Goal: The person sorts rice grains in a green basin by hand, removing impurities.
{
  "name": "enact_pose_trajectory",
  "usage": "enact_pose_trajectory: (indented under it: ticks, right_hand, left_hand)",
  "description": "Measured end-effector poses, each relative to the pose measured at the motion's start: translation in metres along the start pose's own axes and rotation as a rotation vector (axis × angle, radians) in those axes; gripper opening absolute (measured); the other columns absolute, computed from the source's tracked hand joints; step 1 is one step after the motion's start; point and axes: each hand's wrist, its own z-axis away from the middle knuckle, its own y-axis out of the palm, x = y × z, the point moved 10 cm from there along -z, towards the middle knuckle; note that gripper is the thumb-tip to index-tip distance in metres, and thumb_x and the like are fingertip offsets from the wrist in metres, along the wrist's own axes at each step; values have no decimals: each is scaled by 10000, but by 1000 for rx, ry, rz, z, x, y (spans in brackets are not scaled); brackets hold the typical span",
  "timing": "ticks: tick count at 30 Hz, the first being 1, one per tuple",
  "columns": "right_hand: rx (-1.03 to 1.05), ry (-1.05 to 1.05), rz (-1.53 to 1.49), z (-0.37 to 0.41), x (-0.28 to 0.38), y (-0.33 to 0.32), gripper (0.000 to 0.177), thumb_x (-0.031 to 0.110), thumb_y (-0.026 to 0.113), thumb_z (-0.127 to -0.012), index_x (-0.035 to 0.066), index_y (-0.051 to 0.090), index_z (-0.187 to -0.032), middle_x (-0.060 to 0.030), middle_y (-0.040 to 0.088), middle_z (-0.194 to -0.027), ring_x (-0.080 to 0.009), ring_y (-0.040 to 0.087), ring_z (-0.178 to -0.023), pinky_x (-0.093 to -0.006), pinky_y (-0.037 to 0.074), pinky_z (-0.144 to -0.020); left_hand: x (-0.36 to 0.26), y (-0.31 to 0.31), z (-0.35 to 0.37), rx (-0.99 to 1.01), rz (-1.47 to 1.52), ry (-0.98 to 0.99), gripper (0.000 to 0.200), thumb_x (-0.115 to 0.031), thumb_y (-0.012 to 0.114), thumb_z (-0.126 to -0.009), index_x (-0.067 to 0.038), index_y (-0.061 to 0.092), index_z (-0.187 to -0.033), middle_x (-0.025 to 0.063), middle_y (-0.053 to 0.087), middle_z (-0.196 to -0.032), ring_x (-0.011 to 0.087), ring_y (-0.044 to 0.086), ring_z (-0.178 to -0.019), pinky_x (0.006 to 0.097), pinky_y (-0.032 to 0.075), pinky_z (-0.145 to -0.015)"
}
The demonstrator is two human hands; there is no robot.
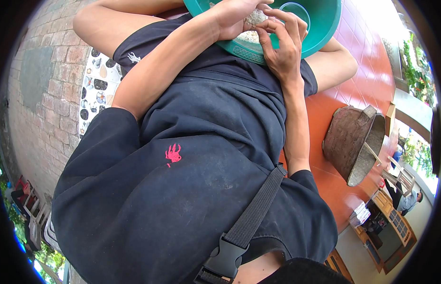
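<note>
- Left hand (pixel 230 19) is wrapped round a pale crumbly lump (pixel 255 18), so that looks like the steadying side. Some of its fingers are hidden, so don't quote me on the exact grip.
- Right hand (pixel 284 45) comes in from the other side, thumb and fingers bent, fingertips at the lump — can't tell if they're pinching it or just resting there.
- So the lump is between the two hands, over the green basin (pixel 327 28). Makes sense to me: anything that drops off lands in there.
- Pale crumbs (pixel 250 36) sit in the basin just below the hands, same sort of colour as the lump.
- Basin looks parked on the lap, over the dark shorts (pixel 230 64), legs spread either side — probably keeps it close so neither arm has to reach.
- Blue-rimmed round thing (pixel 309 21) is in the basin just beyond the right hand's fingers. Can't make out what it is.
- Worn bucket (pixel 341 132) with a stick (pixel 372 152) in it is on the tiled floor (pixel 320 123), well off to the right hand's outer side, untouched.
</note>
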Motion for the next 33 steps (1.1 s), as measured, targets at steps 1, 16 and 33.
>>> enact_pose_trajectory:
  ticks: [1,16,33]
  right_hand:
    - [0,0,1,1,-1,0,85,133,788,-889,103,762,-964,-24,662,-1275,-238,541,-1173,-354,368,-1018]
    - [-64,69,54,0,-6,-6,159,211,881,-774,164,798,-901,-7,660,-1263,-248,528,-1175,-387,386,-1007]
    - [-32,56,53,-2,-7,0,109,172,820,-827,123,780,-916,-11,673,-1225,-241,540,-1122,-373,408,-972]
  left_hand:
    - [-1,-1,-1,-7,4,15,294,-244,467,-1092,18,599,-1119,126,667,-993,234,693,-835,357,583,-740]
    - [-1,-1,2,-47,-27,-4,336,-259,484,-1084,43,614,-1147,130,672,-1013,212,674,-860,344,556,-703]
    - [1,3,6,-47,-91,-19,253,-276,515,-1076,-51,629,-1105,64,659,-1005,158,654,-842,322,531,-687]
